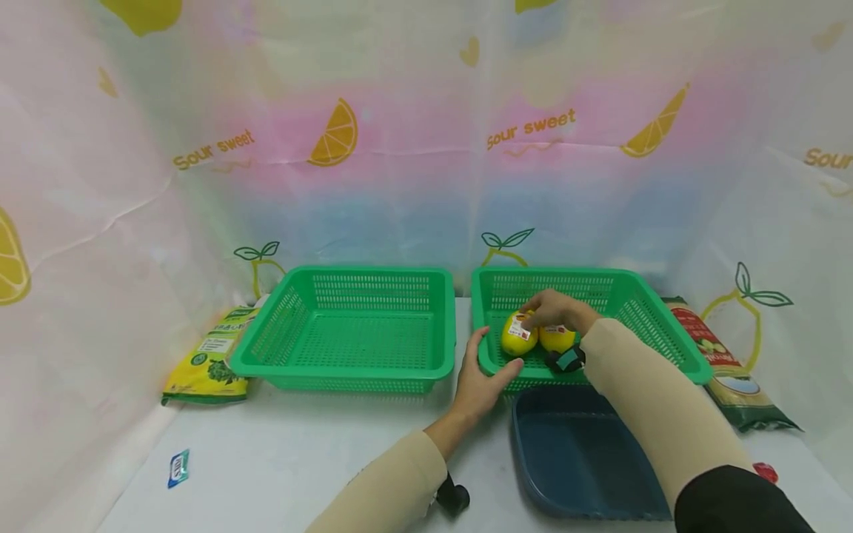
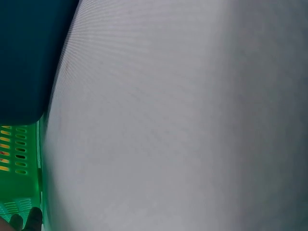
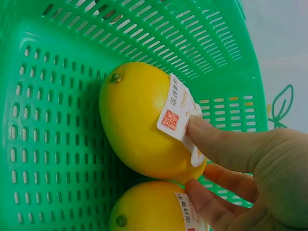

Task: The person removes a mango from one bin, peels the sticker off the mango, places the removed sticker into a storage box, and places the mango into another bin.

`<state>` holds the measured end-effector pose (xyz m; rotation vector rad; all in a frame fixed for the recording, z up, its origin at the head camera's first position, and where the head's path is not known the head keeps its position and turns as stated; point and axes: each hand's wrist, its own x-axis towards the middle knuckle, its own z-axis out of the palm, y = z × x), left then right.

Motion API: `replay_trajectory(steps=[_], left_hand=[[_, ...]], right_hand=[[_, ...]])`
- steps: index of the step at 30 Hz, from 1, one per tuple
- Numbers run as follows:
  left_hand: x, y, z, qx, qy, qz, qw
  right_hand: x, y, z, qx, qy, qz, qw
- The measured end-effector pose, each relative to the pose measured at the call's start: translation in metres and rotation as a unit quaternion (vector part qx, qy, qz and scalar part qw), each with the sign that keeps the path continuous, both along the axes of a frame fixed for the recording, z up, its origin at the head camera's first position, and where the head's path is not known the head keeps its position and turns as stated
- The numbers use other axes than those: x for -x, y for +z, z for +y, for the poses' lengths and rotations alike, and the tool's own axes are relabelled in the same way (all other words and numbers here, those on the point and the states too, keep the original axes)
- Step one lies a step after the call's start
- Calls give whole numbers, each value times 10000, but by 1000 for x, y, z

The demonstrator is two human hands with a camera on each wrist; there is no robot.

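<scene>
1. Landmark: the right green basket [image 1: 649, 326], on the white worktop [image 1: 300, 451]; a dark blue tray [image 1: 580, 459] lies just in front of it.
2. Left yellow fruit [image 3: 132, 115]: inside the basket, toward its near-left corner, with the right yellow fruit [image 3: 147, 209] beside it.
3. Right grip [image 3: 269, 178]: grasps the left fruit inside the basket, thumb on its label [image 3: 171, 110], fingers curled about the labelled end. Contact on the hidden side cannot be judged with certainty.
4. Left grip [image 1: 481, 381]: clasps the basket's near-left corner, thumb over the front rim. Steady pressure here should stop the basket sliding.
5. Sound handling: bear on bare skin rather than the label, part the fruits with a fingertip, and lift squarely past the basket rim.
</scene>
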<state>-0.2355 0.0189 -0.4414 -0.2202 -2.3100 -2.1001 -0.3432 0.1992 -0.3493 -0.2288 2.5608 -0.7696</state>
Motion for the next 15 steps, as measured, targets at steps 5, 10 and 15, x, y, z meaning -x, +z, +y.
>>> replay_trajectory(steps=[5, 10, 15], left_hand=[[-1, 0, 2, 47, -53, 40, 10000], [-1, 1, 0, 56, 34, 26, 10000], [0, 2, -1, 62, 5, 18, 10000]], right_hand=[[0, -1, 1, -53, 27, -89, 9999], [2, -1, -2, -110, 190, -172, 9996], [7, -3, -4, -101, 246, -307, 9992]])
